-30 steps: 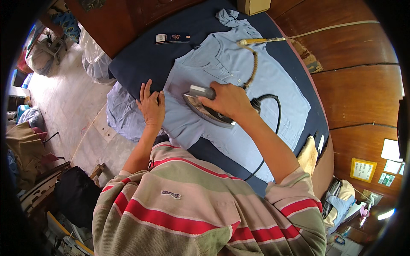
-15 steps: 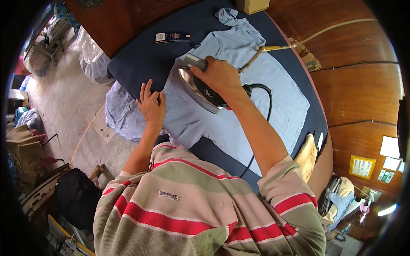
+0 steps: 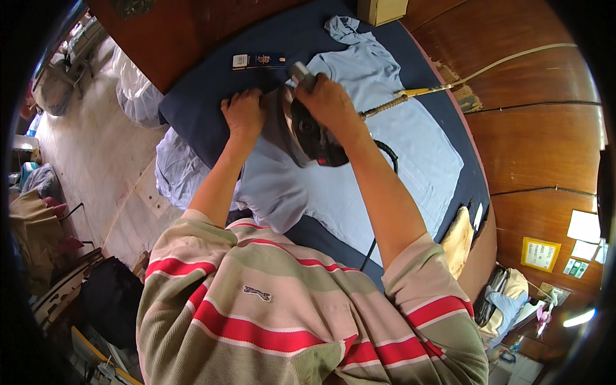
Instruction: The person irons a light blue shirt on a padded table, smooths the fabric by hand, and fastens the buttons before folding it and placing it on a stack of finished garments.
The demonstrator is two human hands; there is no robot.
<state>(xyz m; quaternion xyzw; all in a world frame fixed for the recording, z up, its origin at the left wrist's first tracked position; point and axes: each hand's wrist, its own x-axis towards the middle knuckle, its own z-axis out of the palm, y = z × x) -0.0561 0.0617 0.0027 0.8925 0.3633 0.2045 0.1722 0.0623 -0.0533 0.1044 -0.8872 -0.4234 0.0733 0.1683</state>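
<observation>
A light blue shirt (image 3: 410, 147) lies spread over the dark navy cloth of the table, with one sleeve bunched toward the far end. My right hand (image 3: 330, 106) is wrapped round the handle of an iron (image 3: 311, 138), which has a silver body edge and a black rear. The iron is on the near left part of the shirt, and its underside is hidden. Just left of it, my left hand (image 3: 245, 115) rests palm down at the shirt's edge with its fingers somewhat apart; the fingertips are partly hidden. Loose shirt cloth (image 3: 273, 186) folds below that wrist.
A dark tag card (image 3: 258, 61) lies beyond my left hand. The iron's black cord (image 3: 388, 151) and a wrapped hose (image 3: 385, 106) run right. Crumpled lilac cloth (image 3: 179, 170) hangs at the table's left. A cardboard box (image 3: 382, 11) stands at the far end, beside a wooden wall (image 3: 539, 141).
My left hand has moved farther away and right, closer to the iron, its finger-and-thumb pinch undone. The iron has turned, its handle front swinging right and away. Shirt cloth near me has shifted.
</observation>
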